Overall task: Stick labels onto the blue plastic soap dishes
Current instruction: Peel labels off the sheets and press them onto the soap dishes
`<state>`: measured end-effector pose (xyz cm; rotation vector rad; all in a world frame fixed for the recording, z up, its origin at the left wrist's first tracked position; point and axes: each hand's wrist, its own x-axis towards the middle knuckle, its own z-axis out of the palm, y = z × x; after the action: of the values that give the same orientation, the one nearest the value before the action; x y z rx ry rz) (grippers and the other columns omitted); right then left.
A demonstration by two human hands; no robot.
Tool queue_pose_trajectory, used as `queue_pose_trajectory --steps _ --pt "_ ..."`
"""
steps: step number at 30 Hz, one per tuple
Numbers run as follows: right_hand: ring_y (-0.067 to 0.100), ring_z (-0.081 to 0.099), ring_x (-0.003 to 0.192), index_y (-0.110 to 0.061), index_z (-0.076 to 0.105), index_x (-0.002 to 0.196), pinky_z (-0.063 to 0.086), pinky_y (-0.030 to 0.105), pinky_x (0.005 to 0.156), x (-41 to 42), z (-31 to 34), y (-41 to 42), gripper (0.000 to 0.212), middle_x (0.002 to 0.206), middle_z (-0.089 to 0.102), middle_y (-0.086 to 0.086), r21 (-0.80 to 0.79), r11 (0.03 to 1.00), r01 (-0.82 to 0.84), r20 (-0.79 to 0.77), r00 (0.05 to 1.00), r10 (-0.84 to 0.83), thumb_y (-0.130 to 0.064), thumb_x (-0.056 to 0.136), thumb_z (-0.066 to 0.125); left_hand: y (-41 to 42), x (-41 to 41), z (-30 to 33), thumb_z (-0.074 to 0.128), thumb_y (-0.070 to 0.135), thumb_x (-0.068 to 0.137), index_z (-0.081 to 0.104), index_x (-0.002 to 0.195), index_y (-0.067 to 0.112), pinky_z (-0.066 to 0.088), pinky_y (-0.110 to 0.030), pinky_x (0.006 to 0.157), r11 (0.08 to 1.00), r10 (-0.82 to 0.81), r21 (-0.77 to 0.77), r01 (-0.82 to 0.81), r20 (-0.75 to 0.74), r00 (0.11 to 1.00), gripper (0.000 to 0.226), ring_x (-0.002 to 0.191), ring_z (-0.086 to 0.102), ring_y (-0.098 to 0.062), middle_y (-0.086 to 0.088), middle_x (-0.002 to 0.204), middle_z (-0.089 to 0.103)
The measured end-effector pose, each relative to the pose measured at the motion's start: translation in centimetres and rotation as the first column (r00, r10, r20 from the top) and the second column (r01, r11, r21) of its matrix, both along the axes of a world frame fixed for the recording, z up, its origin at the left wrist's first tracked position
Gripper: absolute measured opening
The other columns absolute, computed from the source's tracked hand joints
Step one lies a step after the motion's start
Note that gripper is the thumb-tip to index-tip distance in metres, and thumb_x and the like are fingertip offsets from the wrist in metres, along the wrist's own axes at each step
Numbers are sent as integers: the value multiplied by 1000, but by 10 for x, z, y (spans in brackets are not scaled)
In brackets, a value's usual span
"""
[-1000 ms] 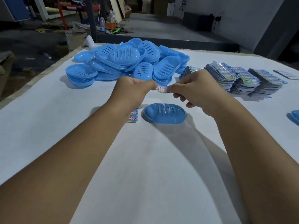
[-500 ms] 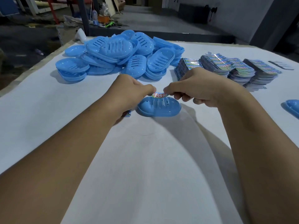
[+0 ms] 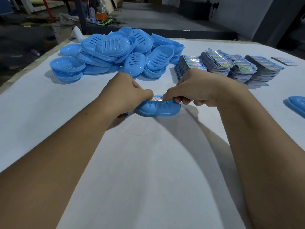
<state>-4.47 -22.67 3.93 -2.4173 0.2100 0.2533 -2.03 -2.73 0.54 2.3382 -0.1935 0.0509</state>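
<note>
A blue plastic soap dish (image 3: 158,110) lies on the white table (image 3: 140,171) in front of me. A small colourful label (image 3: 156,98) lies across the top of the dish. My left hand (image 3: 128,93) pinches the label's left end and my right hand (image 3: 198,90) pinches its right end, both pressing it down onto the dish. Part of the label is hidden by my fingertips. A scrap of label backing (image 3: 123,115) peeks out under my left wrist.
A heap of blue soap dishes (image 3: 115,53) fills the far left of the table. Several stacks of label sheets (image 3: 231,66) lie at the far right. Another blue dish (image 3: 297,106) sits at the right edge. Beyond the table is a dark cluttered floor.
Both hands have come down with the label from above the dish onto its top. The dish has stayed in place.
</note>
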Motion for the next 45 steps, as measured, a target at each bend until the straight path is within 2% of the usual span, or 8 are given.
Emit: queue_pose_trajectory --steps 4,8,10,19,27,36,40,45 --pt "21 34 57 -20 67 49 22 21 41 0 -1 1 32 53 52 0 6 1000 -14 4 1000 14 -42 64 84 -1 -3 3 79 41 73 80 68 22 41 -26 51 999 -5 48 4 21 1000 20 37 44 -8 9 39 52" --pt "22 35 61 -21 67 48 23 24 44 0 -2 2 31 53 51 0 -8 1000 -16 6 1000 16 -43 63 83 -2 -4 4 77 41 75 79 65 27 44 -27 54 994 -10 113 3 69 998 18 52 55 -11 13 50 64" --pt "21 34 57 -22 65 47 23 24 45 0 -2 2 33 52 51 -2 -25 1000 -11 1 1000 11 -44 63 82 -3 -5 4 77 42 75 78 64 28 43 -27 55 991 -10 132 -1 86 996 17 52 55 -13 13 51 64" --pt "22 39 66 -19 68 52 27 29 53 2 -3 2 27 57 54 1 -16 1000 -8 0 1000 8 -40 63 81 -5 -7 3 75 44 74 74 66 28 38 -25 53 976 9 215 -40 144 989 18 50 56 -8 29 49 58" --pt "23 40 68 -20 70 55 27 31 55 3 -3 4 24 58 55 2 -26 1000 -8 -1 1000 8 -40 61 80 -6 -9 3 74 45 72 74 65 30 35 -25 52 964 21 257 -69 187 982 16 62 61 -10 15 48 60" --pt "19 34 50 -18 70 55 26 22 43 4 -5 6 26 52 54 0 -104 994 -21 21 1000 23 -41 66 77 -8 -10 4 73 46 73 72 65 30 35 -24 54 952 18 295 -85 225 974 17 68 61 -11 13 62 65" --pt "16 34 38 -15 68 59 24 16 35 6 -8 7 36 50 54 0 -162 986 -34 57 997 44 -49 66 78 -7 -8 1 75 52 73 69 66 30 36 -25 55 956 0 287 -67 227 974 24 68 61 -9 14 64 64" --pt "14 38 34 -3 74 73 27 15 33 7 -11 8 65 49 57 1 -229 973 -27 89 995 48 -67 62 77 -2 -3 -2 80 57 73 69 65 29 48 -29 64 982 -38 189 19 98 995 31 71 65 -8 15 62 66"
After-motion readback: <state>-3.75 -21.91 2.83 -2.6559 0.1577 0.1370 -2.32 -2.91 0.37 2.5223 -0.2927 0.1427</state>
